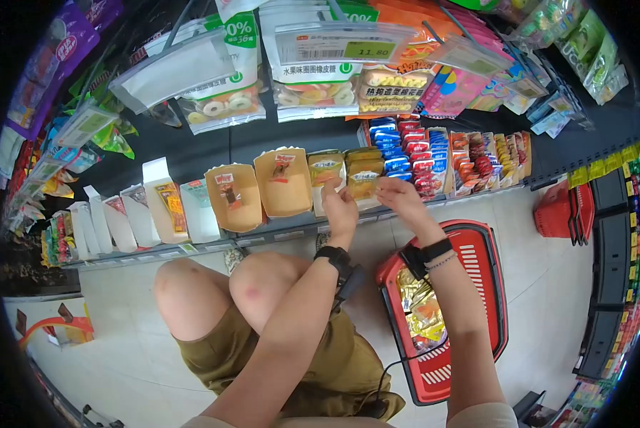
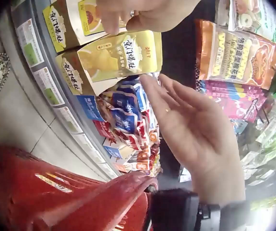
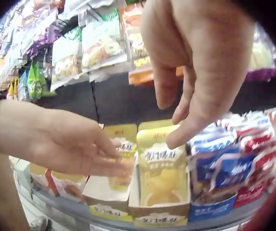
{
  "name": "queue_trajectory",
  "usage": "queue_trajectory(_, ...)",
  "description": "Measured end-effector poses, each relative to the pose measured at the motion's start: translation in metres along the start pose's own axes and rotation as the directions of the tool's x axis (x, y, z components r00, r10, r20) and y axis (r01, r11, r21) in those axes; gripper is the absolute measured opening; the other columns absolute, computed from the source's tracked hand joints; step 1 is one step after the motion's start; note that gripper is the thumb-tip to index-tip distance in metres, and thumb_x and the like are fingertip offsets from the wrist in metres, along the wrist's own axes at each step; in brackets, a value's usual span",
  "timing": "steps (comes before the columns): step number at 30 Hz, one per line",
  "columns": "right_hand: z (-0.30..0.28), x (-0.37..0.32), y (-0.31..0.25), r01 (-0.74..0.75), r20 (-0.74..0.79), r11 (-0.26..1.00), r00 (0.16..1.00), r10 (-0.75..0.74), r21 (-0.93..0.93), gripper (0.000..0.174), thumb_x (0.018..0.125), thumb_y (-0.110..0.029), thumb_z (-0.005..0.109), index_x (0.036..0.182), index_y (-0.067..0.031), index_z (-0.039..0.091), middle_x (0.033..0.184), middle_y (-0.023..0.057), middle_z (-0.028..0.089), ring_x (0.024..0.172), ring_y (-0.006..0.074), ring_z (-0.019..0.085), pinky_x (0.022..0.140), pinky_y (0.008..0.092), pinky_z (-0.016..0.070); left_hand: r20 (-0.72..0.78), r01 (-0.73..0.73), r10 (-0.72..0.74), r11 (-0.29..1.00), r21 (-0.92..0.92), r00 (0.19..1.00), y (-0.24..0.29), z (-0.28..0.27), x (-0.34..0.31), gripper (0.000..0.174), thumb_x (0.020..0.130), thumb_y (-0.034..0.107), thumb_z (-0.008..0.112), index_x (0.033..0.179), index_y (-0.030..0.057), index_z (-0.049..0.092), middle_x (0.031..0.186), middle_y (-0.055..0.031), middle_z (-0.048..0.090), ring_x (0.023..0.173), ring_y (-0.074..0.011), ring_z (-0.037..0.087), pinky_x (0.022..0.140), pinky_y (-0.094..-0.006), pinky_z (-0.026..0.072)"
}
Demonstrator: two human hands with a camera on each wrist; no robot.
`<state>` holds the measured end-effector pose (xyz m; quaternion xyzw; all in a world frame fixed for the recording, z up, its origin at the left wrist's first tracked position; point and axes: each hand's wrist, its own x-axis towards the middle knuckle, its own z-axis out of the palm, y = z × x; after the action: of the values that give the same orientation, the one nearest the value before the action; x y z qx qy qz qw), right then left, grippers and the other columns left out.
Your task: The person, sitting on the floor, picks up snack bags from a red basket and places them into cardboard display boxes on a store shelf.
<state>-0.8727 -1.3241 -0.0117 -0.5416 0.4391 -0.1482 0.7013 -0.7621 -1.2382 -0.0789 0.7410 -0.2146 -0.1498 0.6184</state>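
Observation:
Two neighbouring boxes of yellow packets stand on the shelf edge. My left hand (image 1: 341,212) reaches over the left box; in the right wrist view, the fingers of this left hand (image 3: 56,139) lie extended in front of its packet (image 3: 123,150). My right hand (image 1: 407,203) is beside the right box, its fingers loosely bent with nothing between them. In the right wrist view, a fingertip of the right hand (image 3: 200,57) is close to the top of the front yellow packet (image 3: 163,178); whether they touch I cannot tell. The left wrist view shows that packet (image 2: 118,55) upright in its box.
A red basket (image 1: 500,299) with gold packets (image 1: 421,307) inside stands on the floor below my right arm. Blue and red packets (image 1: 397,146) fill boxes to the right. Brown cardboard boxes (image 1: 234,214) stand to the left. Hanging bags (image 1: 314,96) are above the shelf.

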Motion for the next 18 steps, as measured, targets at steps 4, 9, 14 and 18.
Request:
queue_trajectory(4, -0.035, -0.068, -0.028, 0.312, -0.054, 0.949, 0.948, -0.314, -0.045, 0.034, 0.083, -0.002, 0.053, 0.117, 0.0035, 0.049, 0.112, 0.0123, 0.055, 0.107, 0.0187, 0.053, 0.083, 0.0270, 0.0451, -0.012, -0.053, 0.053, 0.999, -0.003, 0.999, 0.037, 0.000, -0.007, 0.022, 0.077, -0.005, 0.053, 0.099, -0.0019, 0.050, 0.099, -0.0165, 0.056, 0.073, -0.0245, 0.061, 0.066, -0.0311, 0.0505)
queue_trajectory(9, -0.105, -0.179, 0.002, 0.229, -0.496, 0.973, 0.843, -0.207, -0.016, 0.022, 0.088, -0.014, 0.053, 0.106, -0.0030, 0.057, 0.100, 0.0051, 0.062, 0.089, 0.0138, 0.058, 0.080, 0.0258, 0.0455, 0.536, -0.019, 0.201, 0.945, -0.325, 0.820, 0.104, 0.021, -0.065, 0.015, 0.082, 0.005, 0.055, 0.096, 0.0014, 0.052, 0.077, -0.0095, 0.060, 0.072, -0.0185, 0.061, 0.061, -0.0298, 0.0485)
queue_trajectory(14, -0.179, -0.215, 0.211, 0.016, -0.750, 0.996, 0.657, -0.077, -0.088, 0.036, 0.074, -0.004, 0.067, 0.106, -0.0043, 0.050, 0.090, 0.0074, 0.058, 0.074, 0.0147, 0.057, 0.059, 0.0273, 0.0463, 0.930, -0.006, 0.138, 0.990, -0.144, 0.341, 0.093, 0.055, -0.158, 0.026, 0.083, 0.012, 0.054, 0.107, 0.0008, 0.052, 0.096, -0.0170, 0.061, 0.088, -0.0255, 0.062, 0.076, -0.0344, 0.0478)
queue_trajectory(18, -0.136, -0.223, 0.224, -0.261, -0.818, 0.958, 0.573, 0.052, -0.121, 0.069, 0.069, -0.008, 0.074, 0.121, 0.0004, 0.029, 0.083, 0.0122, 0.059, 0.064, 0.0164, 0.058, 0.053, 0.0291, 0.0483, 0.966, -0.159, -0.123, 0.974, 0.162, 0.228, 0.060, 0.074, -0.208, 0.031, 0.078, 0.011, 0.049, 0.104, -0.0059, 0.054, 0.101, -0.0292, 0.057, 0.098, -0.0402, 0.055, 0.082, -0.0444, 0.0442)
